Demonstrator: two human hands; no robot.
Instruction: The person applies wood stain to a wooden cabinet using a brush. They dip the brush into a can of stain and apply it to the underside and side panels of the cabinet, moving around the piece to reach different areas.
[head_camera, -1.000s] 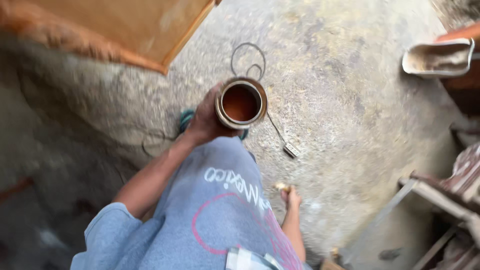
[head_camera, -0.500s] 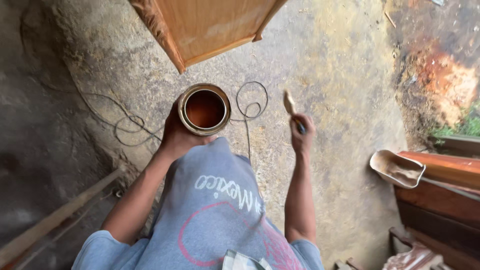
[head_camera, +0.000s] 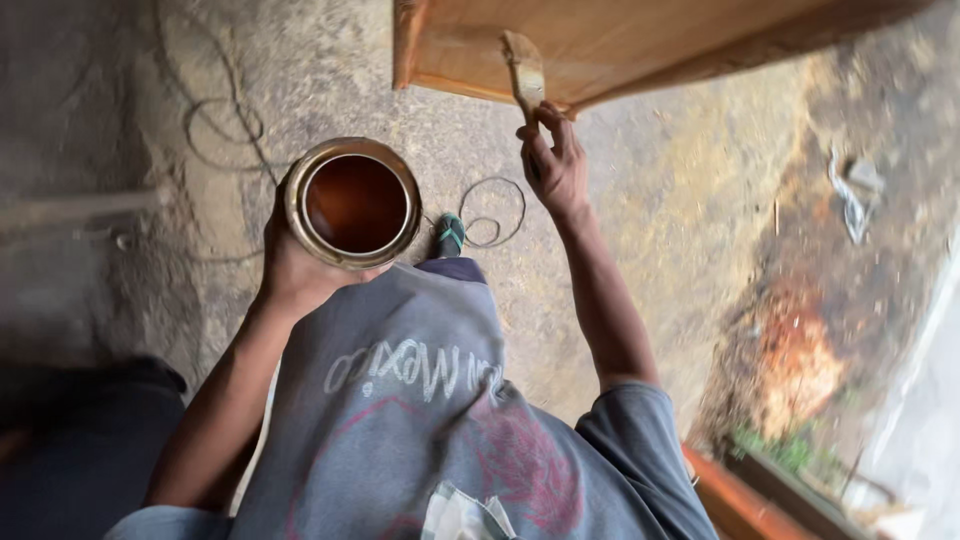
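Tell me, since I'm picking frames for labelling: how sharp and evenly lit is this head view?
Head view: the round metal can of brown liquid and right hand are fairly sharp; the pale-bristled paintbrush is slightly smeared; left edge dark, right edge washed out.

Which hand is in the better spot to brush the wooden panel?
Probably the right hand: it grips the pale-bristled paintbrush, whose bristles already lie against the orange-brown wooden panel. The left hand is busy holding the open round metal can.
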